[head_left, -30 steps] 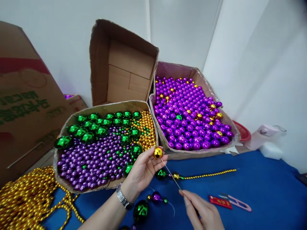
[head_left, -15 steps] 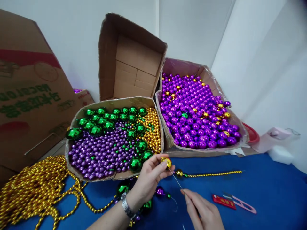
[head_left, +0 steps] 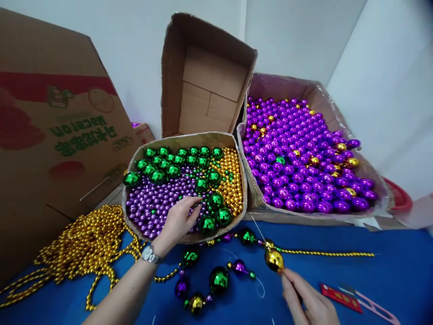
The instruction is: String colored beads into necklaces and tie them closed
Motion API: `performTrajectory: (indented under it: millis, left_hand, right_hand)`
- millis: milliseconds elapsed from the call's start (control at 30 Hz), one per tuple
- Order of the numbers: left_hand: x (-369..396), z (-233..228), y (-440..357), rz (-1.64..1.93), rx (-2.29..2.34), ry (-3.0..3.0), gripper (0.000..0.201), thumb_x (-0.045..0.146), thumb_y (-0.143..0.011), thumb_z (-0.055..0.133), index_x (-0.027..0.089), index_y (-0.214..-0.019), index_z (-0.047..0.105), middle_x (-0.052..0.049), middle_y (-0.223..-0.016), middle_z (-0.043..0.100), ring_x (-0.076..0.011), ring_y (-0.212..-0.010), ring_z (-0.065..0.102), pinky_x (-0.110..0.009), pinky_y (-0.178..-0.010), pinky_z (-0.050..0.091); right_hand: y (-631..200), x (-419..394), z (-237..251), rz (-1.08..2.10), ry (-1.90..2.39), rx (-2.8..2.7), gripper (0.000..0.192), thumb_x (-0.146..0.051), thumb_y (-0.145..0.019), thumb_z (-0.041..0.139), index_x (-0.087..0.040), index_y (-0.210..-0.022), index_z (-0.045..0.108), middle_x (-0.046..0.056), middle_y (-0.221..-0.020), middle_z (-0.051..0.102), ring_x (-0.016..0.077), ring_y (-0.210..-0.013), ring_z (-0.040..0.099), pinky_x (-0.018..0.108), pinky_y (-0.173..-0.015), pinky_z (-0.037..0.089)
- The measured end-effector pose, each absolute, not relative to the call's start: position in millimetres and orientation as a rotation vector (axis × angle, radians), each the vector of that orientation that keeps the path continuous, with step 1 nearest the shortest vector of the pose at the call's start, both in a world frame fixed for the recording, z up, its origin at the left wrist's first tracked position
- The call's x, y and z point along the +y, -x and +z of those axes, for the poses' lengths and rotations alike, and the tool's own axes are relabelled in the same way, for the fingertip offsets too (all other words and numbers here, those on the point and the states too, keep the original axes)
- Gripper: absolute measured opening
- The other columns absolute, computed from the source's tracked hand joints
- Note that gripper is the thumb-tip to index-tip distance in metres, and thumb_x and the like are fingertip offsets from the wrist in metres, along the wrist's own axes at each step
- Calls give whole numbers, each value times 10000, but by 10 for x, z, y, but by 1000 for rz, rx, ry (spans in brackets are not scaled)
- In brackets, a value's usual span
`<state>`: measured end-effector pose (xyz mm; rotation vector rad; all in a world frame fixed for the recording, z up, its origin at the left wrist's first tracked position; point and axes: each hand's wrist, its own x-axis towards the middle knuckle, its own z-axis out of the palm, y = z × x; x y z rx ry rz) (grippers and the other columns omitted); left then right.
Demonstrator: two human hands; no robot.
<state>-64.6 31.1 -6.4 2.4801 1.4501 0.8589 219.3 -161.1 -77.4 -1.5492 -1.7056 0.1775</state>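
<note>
Right hand [head_left: 309,302] pinching gold ball [head_left: 274,260], fingertips cropped

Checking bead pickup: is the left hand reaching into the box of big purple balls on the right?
No, the left hand rests in the nearer box, on its small purple beads.

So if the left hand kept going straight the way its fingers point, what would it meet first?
The left hand points up and right across the near box. Its fingertips already sit on the small purple beads; just beyond lies a large green ball, though depth is hard to judge.
</note>
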Motion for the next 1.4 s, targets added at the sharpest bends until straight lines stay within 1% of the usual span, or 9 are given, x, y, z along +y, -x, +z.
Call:
performTrajectory:
  millis: [133, 333, 433, 567, 667, 767, 900, 1133, 1400]
  left_hand:
    - [457, -185, 807, 587, 1571, -2632, 267, 268, -881, 448, 166, -1049, 629, -107, -997, 664, -246, -921, 601, -361, -805, 459]
    - [474, -248, 796, 478, 1573, -2666, 256, 231, -860, 462, 199, -1051, 628, -91, -981, 655, -236, -900, 588, -316, -763, 448]
    - [490, -286, 816, 459, 1542, -2683, 238, 214, -839, 483, 199, -1013, 643, -95, -963, 652, -252, -911, 571, -328, -785, 435]
    - [497, -303, 833, 499, 1542, -2660, 224, 210, -839, 473, 196, -943, 671, -106, -902, 654, -275, -887, 559, -342, -747, 430]
    - [428, -191, 732, 727, 1518, -2356, 176, 273, -809, 563, 201, -916, 683, -85, -877, 664, -256, -845, 578, -325, -729, 437]
    - [273, -10, 506, 962, 1244, -1693, 229, 316, -768, 653, 182, -953, 669, -63, -878, 673, -204, -793, 608, -286, -702, 468]
    - [28, 115, 163, 951, 825, -1041, 219, 286, -807, 636, 164, -989, 644, -44, -856, 648, -137, -733, 619, -241, -662, 493]
    - [-153, 25, -114, 817, 688, -828, 195, 244, -822, 630, 136, -983, 651, -54, -837, 639, -121, -706, 616, -228, -637, 505]
    - [-187, 54, -146, 771, 666, -809, 224, 219, -833, 616, 128, -1034, 655, -63, -883, 634, -130, -741, 615, -243, -678, 513]
  right_hand:
    - [-2180, -1580, -799, 162, 1492, -1720, 242, -305, -918, 471, -163, -996, 651, 93, -841, 731, 148, -630, 709, 124, -569, 540]
    - [-2195, -1600, -824, 153, 1491, -1722, 216, -285, -917, 476, -177, -1024, 629, 88, -846, 724, 162, -655, 710, 142, -571, 546]
    - [-2186, -1614, -799, 209, 1506, -1709, 212, -259, -927, 455, -176, -1052, 605, 89, -858, 713, 147, -632, 691, 154, -558, 537]
    - [-2153, -1606, -737, 271, 1497, -1689, 204, -229, -940, 429, -182, -1065, 584, 83, -852, 698, 136, -640, 673, 163, -559, 523]
    - [-2119, -1598, -713, 293, 1487, -1680, 198, -231, -940, 432, -190, -1062, 583, 76, -834, 691, 138, -630, 666, 171, -547, 518]
    - [-2069, -1588, -712, 308, 1468, -1681, 196, -236, -938, 438, -194, -1052, 591, 71, -819, 686, 151, -639, 670, 184, -551, 525]
    - [-2001, -1575, -697, 293, 1416, -1717, 194, -223, -929, 442, -199, -1043, 598, 59, -779, 681, 171, -683, 683, 201, -602, 549]
    - [-2006, -1595, -638, 235, 1412, -1776, 195, -197, -924, 430, -188, -1020, 600, 63, -768, 681, 188, -731, 690, 240, -676, 567]
    - [-2024, -1584, -693, 211, 1434, -1770, 216, -177, -927, 411, -180, -1045, 592, 55, -771, 674, 179, -707, 680, 253, -672, 553]
